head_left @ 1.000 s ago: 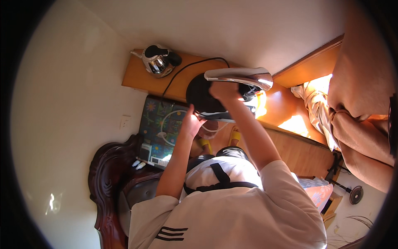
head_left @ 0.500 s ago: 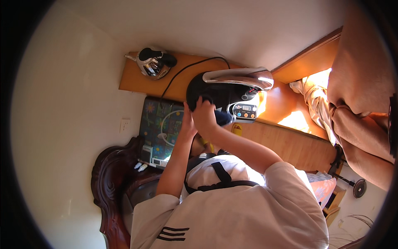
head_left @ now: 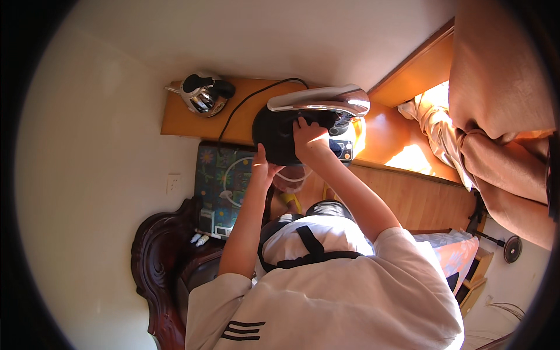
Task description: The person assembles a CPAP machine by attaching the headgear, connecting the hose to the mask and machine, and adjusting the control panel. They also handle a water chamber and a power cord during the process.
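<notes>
A rounded black appliance (head_left: 267,131) with a broad silver curved band (head_left: 312,98) and a small button panel (head_left: 348,150) stands on the wooden shelf. My left hand (head_left: 265,167) grips its near left edge, thumb up on the black side and the other fingers partly hidden below. On the black top lies my right hand (head_left: 310,139), its fingers bent against the surface. A dark blue cloth (head_left: 335,147) sticks out beside the right wrist and seems held in that hand; most of it is hidden. Wrist and cloth cover part of the panel.
A silver and black kettle (head_left: 205,96) sits on the wooden shelf (head_left: 172,121) to the left, near a black cord (head_left: 248,95). Below are a flowered cover (head_left: 209,175) with a white hose, a carved dark chair (head_left: 153,233) and a clear pinkish container (head_left: 293,181). Curtains (head_left: 501,116) hang at right.
My right hand has slid right and away from me over the black top, the dark blue cloth moving along. My left hand stays at the near edge. The pinkish container now shows below.
</notes>
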Demonstrator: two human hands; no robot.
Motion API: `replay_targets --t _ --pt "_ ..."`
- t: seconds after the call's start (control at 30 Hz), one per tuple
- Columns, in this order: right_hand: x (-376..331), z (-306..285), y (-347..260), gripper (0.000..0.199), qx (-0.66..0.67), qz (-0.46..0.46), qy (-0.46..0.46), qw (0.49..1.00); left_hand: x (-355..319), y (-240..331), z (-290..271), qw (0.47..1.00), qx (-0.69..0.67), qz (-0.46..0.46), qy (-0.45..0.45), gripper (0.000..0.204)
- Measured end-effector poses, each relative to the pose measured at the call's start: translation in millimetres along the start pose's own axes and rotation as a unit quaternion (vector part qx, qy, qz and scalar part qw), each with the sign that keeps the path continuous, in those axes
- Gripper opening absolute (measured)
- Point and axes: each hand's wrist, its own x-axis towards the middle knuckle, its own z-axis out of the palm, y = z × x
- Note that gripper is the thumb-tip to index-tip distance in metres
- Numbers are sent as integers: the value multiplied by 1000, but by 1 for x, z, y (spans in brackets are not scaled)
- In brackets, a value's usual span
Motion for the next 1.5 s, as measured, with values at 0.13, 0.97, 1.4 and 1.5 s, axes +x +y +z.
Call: replay_targets --t 0.13,0.97,1.4,1.5 --pt "-39 2 -8 58 -74 -6 -19 997 -1 0 0 1000 -1 18 -22 64" --pt "-40 6 -9 61 -44 68 -38 996 0 -2 -2 998 51 37 -4 63" --pt "-55 18 18 45 61 39 48 996 14 -3 -14 995 87 42 39 66" --pt "-79 -1 48 41 173 27 63 982 12 -3 -8 996 55 36 54 68"
